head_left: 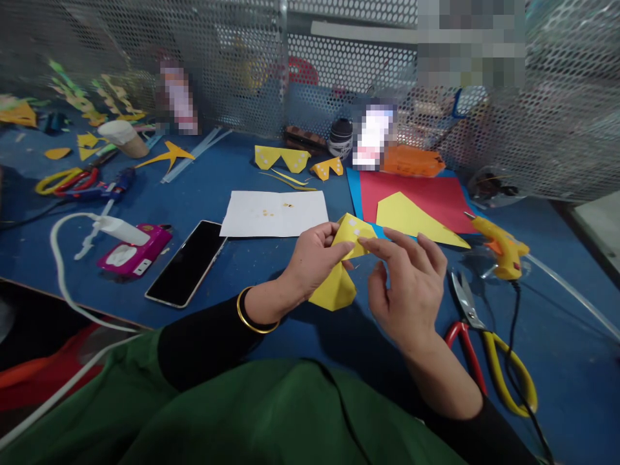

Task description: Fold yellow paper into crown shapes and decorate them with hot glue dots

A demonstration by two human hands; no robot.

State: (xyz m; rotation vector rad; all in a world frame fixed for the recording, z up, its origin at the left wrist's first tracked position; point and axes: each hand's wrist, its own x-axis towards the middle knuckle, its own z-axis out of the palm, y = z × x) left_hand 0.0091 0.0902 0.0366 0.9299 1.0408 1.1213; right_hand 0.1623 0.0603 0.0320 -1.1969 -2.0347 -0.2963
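My left hand [310,257] pinches a folded yellow paper piece [333,292] between thumb and fingers, above the blue table. A few whitish dots show on the upper part of the paper. My right hand [411,281] has its index fingertip on that upper part; its other fingers are apart and the thumb is off the paper. Just beyond lies a white sheet [252,213] with small yellowish bits on it. Farther back stand a yellow folded paper shape [283,159] and a smaller orange one [328,169], both dotted with white.
To the right are a yellow glue gun [504,248] with its cord and red-and-yellow-handled scissors [467,307]. A yellow paper sheet [411,219] lies on red paper [431,194]. Leftward are a dark phone [186,265] and a pink power socket [138,255]. A perforated metal screen [232,71] rises behind.
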